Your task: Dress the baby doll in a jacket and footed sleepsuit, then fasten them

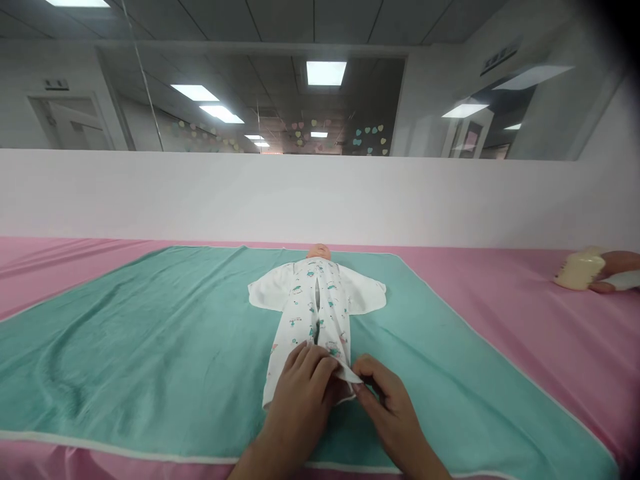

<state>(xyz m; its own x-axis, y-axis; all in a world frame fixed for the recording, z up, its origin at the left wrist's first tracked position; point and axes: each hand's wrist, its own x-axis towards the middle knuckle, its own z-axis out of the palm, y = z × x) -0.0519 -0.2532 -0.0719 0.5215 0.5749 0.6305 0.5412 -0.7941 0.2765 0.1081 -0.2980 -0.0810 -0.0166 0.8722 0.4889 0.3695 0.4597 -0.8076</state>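
Note:
A baby doll lies on its back, its head (pixel 319 251) at the far end. It wears a white baby gown (pixel 297 307) with small green prints and wide sleeves spread to both sides. A narrow gap runs down the gown's front. My left hand (pixel 305 393) is closed over the lower front of the gown, its fingers bunched at the cloth; the fingertips are partly hidden. Just to the right, my right hand (pixel 385 403) pinches a lifted corner of the gown's hem between thumb and forefinger. The doll's legs are covered.
A teal towel (pixel 190 333) with white edging lies under the doll, over a pink sheet (pixel 480 287). At the far right, another person's hand (pixel 620 263) is beside a cream-coloured bottle (pixel 579 270). A white wall (pixel 200 193) with windows above borders the far side.

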